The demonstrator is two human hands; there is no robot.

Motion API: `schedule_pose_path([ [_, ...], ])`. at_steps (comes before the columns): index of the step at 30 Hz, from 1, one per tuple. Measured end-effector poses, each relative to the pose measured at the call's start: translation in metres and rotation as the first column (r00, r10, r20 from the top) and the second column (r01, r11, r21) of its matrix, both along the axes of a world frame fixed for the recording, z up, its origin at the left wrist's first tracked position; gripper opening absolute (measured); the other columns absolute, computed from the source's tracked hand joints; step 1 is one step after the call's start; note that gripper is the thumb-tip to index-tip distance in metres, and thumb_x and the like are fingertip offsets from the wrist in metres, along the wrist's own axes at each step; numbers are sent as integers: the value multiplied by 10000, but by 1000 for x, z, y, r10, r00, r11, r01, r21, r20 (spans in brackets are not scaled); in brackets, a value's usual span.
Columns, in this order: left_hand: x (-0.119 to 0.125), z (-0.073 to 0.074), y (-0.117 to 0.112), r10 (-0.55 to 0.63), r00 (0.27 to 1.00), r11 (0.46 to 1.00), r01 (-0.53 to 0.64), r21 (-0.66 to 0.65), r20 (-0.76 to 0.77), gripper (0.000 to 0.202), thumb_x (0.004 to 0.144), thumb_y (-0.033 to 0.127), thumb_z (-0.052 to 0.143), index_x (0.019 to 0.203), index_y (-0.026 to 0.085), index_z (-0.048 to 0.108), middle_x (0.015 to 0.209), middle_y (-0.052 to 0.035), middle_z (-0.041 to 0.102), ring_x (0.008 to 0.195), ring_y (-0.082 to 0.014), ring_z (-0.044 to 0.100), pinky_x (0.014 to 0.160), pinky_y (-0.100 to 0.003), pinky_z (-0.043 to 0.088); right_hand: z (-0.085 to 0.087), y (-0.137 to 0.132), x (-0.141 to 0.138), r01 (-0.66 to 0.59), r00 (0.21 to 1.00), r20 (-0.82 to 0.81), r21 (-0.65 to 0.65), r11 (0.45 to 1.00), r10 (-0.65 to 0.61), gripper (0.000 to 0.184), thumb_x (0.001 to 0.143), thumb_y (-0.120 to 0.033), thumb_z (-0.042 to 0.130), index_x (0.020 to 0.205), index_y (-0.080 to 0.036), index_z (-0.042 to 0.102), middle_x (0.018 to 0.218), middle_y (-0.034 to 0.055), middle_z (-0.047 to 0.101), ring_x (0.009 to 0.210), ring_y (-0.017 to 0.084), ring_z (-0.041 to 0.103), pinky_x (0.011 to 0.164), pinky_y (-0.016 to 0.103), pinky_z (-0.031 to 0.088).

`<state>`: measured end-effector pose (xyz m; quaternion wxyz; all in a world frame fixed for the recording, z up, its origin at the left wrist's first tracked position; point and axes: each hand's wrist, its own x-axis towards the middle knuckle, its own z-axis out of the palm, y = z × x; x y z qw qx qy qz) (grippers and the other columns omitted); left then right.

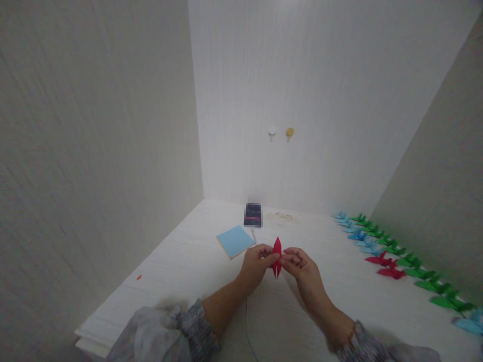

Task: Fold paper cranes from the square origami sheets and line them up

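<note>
A narrow folded piece of red paper (277, 250) stands upright between my hands above the white table (181, 251). My left hand (257, 260) pinches its left side with thumb and fingers. My right hand (300, 261) pinches its right side, fingers curled. The paper's top point sticks up above my fingers and two thin tips hang below them.
A stack of light blue square paper (235, 241) lies just behind my left hand, with a small dark blurred object (252, 215) and its cable beyond. Rows of folded paper figures in green (415, 261), blue (358, 235) and red (387, 266) line the table's right edge. Walls close in on three sides.
</note>
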<state>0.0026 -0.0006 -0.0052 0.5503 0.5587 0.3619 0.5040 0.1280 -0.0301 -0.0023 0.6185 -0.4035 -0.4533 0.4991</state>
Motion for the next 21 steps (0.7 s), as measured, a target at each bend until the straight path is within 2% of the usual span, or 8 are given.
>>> schedule_pose_path([
  [5, -1, 5, -3, -71, 993, 995, 76, -64, 90, 222, 583, 311, 628, 664, 108, 592, 603, -25, 620, 545, -117, 554, 552, -229, 434, 2, -1, 1, -12, 997, 82, -20, 1000, 13, 163, 595, -281, 654, 706, -173, 605, 639, 15, 628, 611, 157, 570, 602, 274, 428],
  [12, -4, 9, -4, -73, 987, 984, 95, -149, 146, 240, 517, 289, 683, 555, 100, 540, 515, -23, 609, 481, -128, 562, 513, -245, 447, 9, -3, 2, -16, 978, 205, -44, 999, 25, 182, 574, -327, 652, 666, -170, 639, 622, 30, 632, 610, 175, 568, 598, 289, 436],
  [17, -4, 8, -3, -121, 975, 970, 156, -184, 188, 281, 521, 313, 678, 553, 108, 489, 526, -31, 611, 477, -147, 569, 494, -272, 453, 7, -2, 4, -27, 982, 184, -57, 998, 37, 159, 566, -291, 657, 656, -160, 648, 600, 22, 637, 570, 152, 552, 589, 277, 424],
  [21, -4, 7, -2, -182, 969, 965, 209, -159, 167, 276, 548, 325, 660, 651, 101, 534, 612, -51, 630, 553, -162, 590, 536, -281, 459, 3, 0, 6, -29, 986, 165, -55, 998, 38, 150, 567, -275, 655, 650, -151, 641, 584, 20, 628, 562, 150, 550, 580, 279, 418],
])
